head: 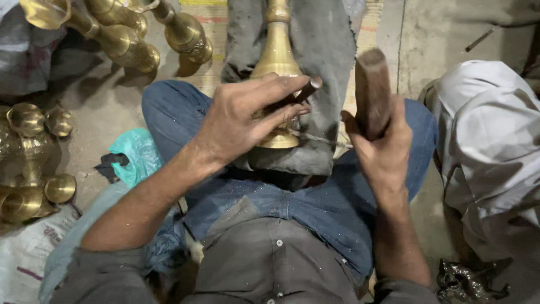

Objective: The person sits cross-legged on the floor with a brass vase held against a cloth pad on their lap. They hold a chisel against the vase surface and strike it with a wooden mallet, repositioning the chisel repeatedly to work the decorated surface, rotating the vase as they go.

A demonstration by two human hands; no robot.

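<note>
Left hand (247, 115): closed, fingers curled around a short dark punch (304, 90), its blunt end sticking out past the forefinger; the fingers rest against the body of a brass vase (277, 53).

Right hand (382, 146): closed in a fist around a wooden mallet (372, 90), which stands upright above the knuckles, just right of the punch and apart from it.

Brass vase: lies lengthwise on a grey cloth (326, 45) across the lap, foot towards the person, neck pointing away. Its flared foot shows below the left hand.

Lap: crossed legs in blue jeans (169, 112), dusted with fine specks; grey buttoned shirt (270, 264) below.

Left of the person: more brass vases (129, 45) lying on the floor at upper left; a cluster of small brass cups (34, 163) at the left edge; a crumpled green plastic bag (135, 155) beside the left knee.

Right of the person: a white sack (489, 146) on the concrete floor (439, 39); a dark scrap of metal (467, 281) at lower right.
</note>
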